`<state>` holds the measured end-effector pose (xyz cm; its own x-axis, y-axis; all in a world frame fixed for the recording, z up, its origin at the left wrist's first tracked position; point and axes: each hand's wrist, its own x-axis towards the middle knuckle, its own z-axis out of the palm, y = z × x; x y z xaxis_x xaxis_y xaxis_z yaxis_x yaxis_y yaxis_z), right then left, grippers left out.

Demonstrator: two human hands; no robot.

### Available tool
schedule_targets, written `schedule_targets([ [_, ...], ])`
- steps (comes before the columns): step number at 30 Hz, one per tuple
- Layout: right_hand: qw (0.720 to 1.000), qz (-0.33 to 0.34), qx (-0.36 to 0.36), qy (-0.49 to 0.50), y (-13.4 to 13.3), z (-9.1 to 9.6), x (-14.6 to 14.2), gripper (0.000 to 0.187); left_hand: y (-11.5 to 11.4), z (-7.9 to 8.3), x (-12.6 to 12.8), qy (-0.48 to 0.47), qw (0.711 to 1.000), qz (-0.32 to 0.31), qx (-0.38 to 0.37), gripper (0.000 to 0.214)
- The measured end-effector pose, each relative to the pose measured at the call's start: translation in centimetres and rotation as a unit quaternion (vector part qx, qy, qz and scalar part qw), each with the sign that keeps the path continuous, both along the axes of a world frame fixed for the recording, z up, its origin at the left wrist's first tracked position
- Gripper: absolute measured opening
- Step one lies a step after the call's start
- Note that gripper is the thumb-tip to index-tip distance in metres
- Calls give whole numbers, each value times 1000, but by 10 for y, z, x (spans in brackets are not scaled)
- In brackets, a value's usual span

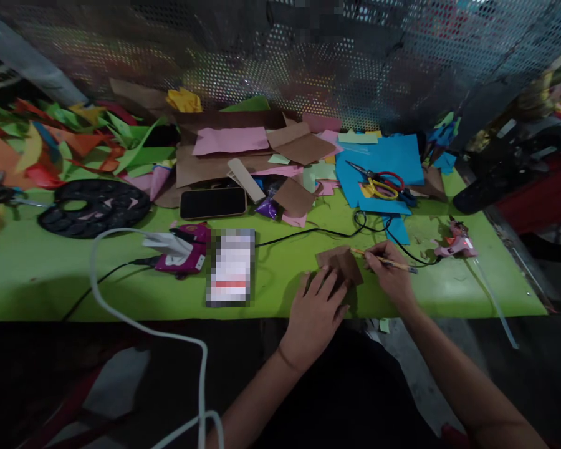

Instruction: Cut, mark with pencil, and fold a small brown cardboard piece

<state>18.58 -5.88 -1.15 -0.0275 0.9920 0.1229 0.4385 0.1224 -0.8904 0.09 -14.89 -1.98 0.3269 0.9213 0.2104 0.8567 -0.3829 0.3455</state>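
A small piece of brown paper (354,267) lies near the front edge of the green table. My left hand (316,305) rests on it, fingers spread and stretched out. In my right hand (393,274) is a slim yellowish pencil (387,260), gripped between thumb and fingers. Its left end reaches the upper right of the brown paper; whether it touches cannot be made out. To the right of that hand sits a pink glue gun (457,244) with a clear glue stick (498,305) trailing over the edge.
Scissors (378,184) lie on blue paper (404,156) behind my right hand. A black cable (303,232) crosses the green table (271,262). Two phones, a magenta power adapter (182,259) and a black palette (98,218) stand left. Coloured paper scraps (231,141) cover the back.
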Motion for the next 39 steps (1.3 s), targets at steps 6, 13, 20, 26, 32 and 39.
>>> schedule_targets([
  [6,994,79,-48,58,-11,13,-20,25,-4,0,3,10,1000,2,-11,55],
  [13,987,150,-47,42,-11,4,-34,17,-8,-3,3,7,1000,11,-2,52],
  [20,988,153,-31,17,-11,1,-34,13,-7,-4,3,15,1000,13,3,50],
  [26,998,59,-17,-11,-8,-1,-14,17,-7,-3,2,38,999,14,16,49],
  [32,1000,4,1,0,-2,-4,8,18,-5,-4,3,39,998,22,40,46],
  [39,998,-24,47,17,-9,8,0,18,-6,-5,5,32,998,32,43,50],
])
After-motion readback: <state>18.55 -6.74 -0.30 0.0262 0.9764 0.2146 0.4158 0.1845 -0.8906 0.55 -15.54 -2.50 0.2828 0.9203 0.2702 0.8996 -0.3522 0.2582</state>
